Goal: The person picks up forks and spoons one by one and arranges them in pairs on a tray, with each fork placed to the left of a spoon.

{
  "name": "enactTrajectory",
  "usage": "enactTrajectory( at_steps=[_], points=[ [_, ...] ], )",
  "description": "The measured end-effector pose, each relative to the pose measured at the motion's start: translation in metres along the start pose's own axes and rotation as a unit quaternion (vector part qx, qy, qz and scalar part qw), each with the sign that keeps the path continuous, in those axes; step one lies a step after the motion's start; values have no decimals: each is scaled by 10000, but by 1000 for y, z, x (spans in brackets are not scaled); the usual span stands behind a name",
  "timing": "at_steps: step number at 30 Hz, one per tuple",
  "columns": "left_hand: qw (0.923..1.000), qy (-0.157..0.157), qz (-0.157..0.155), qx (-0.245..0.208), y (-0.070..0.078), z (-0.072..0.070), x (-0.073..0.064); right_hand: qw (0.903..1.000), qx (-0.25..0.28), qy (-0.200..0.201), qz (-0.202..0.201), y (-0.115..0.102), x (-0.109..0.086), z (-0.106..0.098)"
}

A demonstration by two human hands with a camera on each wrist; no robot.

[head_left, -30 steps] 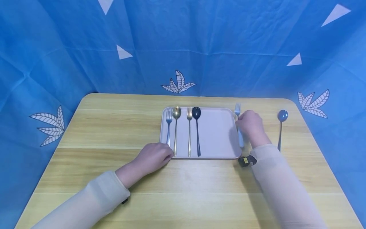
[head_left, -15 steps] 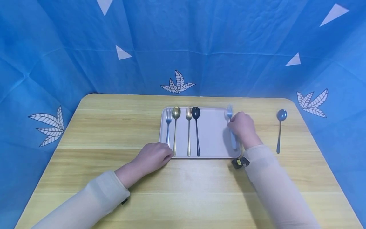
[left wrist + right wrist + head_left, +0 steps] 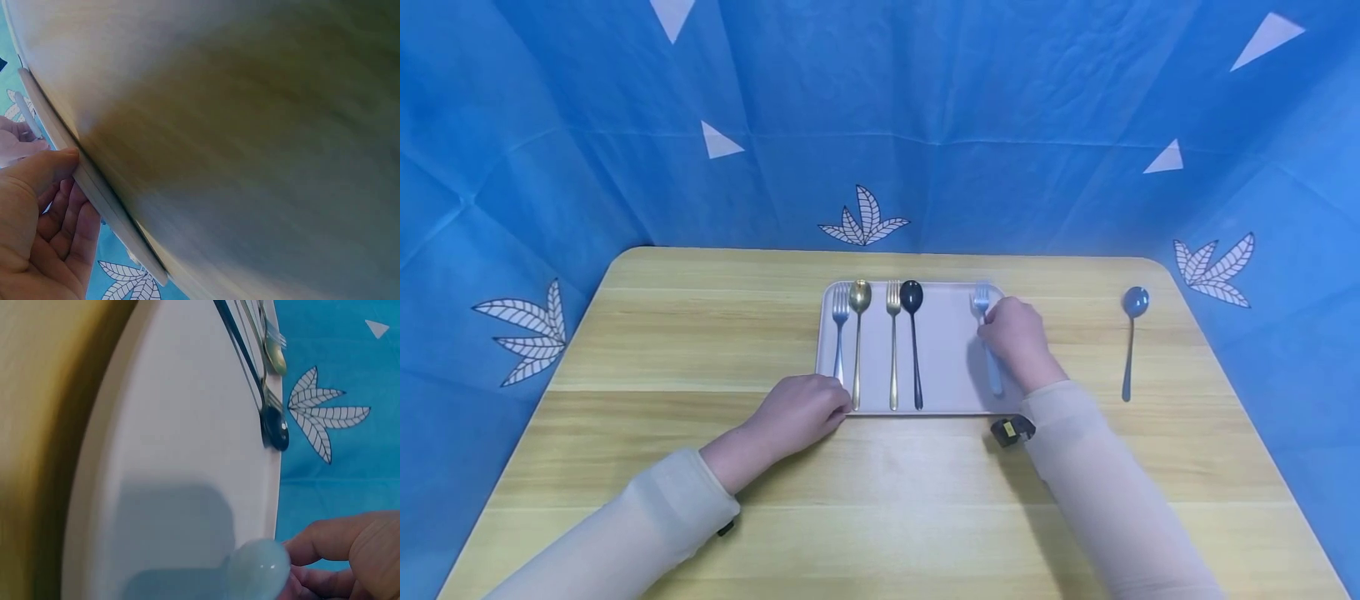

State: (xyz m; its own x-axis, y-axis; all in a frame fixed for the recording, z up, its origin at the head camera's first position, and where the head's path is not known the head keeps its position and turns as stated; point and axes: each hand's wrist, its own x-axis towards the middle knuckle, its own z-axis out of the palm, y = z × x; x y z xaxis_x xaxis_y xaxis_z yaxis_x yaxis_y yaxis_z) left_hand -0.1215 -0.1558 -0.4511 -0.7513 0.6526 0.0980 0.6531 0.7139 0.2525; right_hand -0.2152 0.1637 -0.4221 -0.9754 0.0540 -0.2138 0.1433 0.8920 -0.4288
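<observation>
A pale pink tray (image 3: 946, 358) lies on the table, holding a silver fork (image 3: 840, 312), a gold spoon (image 3: 860, 297), a gold fork (image 3: 893, 312) and a black spoon (image 3: 912, 297) side by side. At its front left corner, my left hand (image 3: 801, 408) pinches the rim, the thumb (image 3: 59, 164) against the outer side in the left wrist view. My right hand (image 3: 1017, 337) grips a fork with a pale blue handle (image 3: 992, 373) by its middle, over the tray's right part. Its rounded handle end (image 3: 259, 572) looms large in the right wrist view.
A dark spoon with a grey-blue sheen (image 3: 1131, 342) lies on the wooden table (image 3: 880, 517) to the right of the tray. Blue cloth (image 3: 880, 100) with leaf prints hangs behind the table and along both sides.
My right hand has carried the pale blue-handled fork leftward, from the tray's right edge to over its surface. My left hand stays at the tray's corner.
</observation>
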Motion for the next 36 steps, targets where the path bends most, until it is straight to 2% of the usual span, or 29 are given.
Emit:
enactTrajectory(
  at_steps=[6, 30, 36],
  points=[
    [10000, 18, 13, -11, -1, 0, 0, 9999, -73, 17, -135, -8, 0, 8],
    [10000, -67, -49, -32, -1, 0, 0, 9996, 55, -244, 160, -22, -7, 25],
    [10000, -59, -51, -58, -1, 0, 0, 9989, 144, -280, 337, -25, -7, 27]
  ],
)
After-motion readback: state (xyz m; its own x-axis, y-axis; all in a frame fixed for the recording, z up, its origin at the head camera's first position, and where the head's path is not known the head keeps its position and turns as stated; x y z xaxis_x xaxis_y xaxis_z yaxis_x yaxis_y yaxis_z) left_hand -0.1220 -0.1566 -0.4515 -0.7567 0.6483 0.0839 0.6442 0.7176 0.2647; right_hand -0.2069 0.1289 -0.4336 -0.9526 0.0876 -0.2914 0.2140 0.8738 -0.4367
